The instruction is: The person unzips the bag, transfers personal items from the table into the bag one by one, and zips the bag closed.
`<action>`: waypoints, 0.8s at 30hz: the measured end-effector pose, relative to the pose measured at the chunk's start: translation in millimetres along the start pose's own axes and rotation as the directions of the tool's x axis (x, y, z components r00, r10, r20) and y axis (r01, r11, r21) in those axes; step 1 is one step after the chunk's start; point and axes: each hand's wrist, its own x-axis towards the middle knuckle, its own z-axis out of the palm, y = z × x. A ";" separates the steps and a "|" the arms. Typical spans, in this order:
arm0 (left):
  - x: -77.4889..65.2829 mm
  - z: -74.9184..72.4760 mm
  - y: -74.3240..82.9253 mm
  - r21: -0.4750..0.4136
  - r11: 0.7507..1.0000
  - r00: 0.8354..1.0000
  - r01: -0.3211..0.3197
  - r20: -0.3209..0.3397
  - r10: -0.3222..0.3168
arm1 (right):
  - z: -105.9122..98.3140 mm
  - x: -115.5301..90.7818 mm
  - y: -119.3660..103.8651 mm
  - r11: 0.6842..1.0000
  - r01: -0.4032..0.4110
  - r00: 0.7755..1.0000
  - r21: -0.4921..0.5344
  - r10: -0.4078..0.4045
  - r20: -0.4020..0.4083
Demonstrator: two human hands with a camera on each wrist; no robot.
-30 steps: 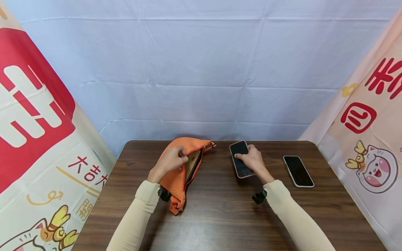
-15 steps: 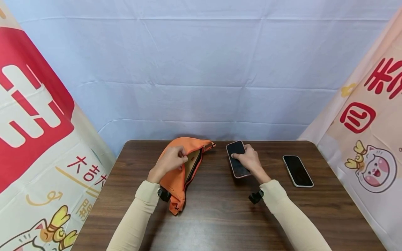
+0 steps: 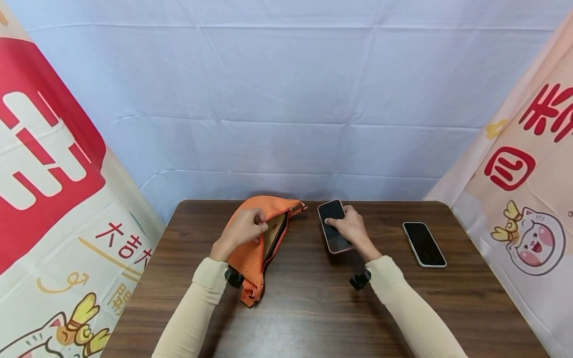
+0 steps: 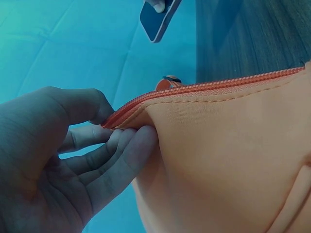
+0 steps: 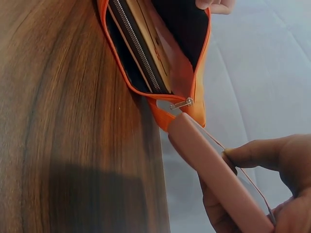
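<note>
An orange waist bag (image 3: pixel 247 254) lies on the left of the table with its zip undone. My left hand (image 3: pixel 241 228) pinches the edge of its opening, thumb and fingertips on the zip tape (image 4: pixel 194 92). Inside, the right wrist view shows a dark and tan item with a silver zipper (image 5: pixel 133 43). My right hand (image 3: pixel 354 228) grips a black-screened phone (image 3: pixel 332 241) in a pink case (image 5: pixel 218 174), thumb over the screen. The phone is right of the bag, its top end overlapping the bag's zip-pull end in the right wrist view.
A second phone (image 3: pixel 424 243) in a pale case lies screen up at the right of the brown wooden table (image 3: pixel 309 308). A plain pale cloth (image 3: pixel 286 99) hangs behind the table's back edge, with printed cloths (image 3: pixel 528 199) at both sides.
My right hand has carried the pink-cased phone a little left, closer to the bag. My left hand keeps its pinch on the bag's edge.
</note>
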 end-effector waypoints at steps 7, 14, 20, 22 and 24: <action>-0.4 -0.9 0.1 -0.004 1.000 1.000 0.000 0.004 0.000 | 4.1 -1.7 -5.4 0.999 0.019 1.000 0.026 -0.019 0.021; -1.0 -1.0 0.7 -0.013 1.000 1.000 -0.004 0.008 0.005 | 8.2 -2.2 -8.6 1.000 0.018 1.000 0.024 -0.018 0.019; -1.1 -1.6 0.7 -0.012 1.000 1.000 -0.003 0.008 0.003 | 10.6 -3.4 -10.4 0.999 0.028 0.999 0.026 -0.028 0.019; -0.9 -1.8 0.9 -0.014 1.000 1.000 0.004 0.007 -0.004 | 11.9 -3.3 -10.9 0.999 0.032 0.999 0.024 -0.032 0.017; -0.6 -1.9 1.3 -0.015 1.000 1.000 0.008 0.008 -0.008 | 13.2 -3.3 -11.6 0.999 0.033 0.999 0.023 -0.033 0.015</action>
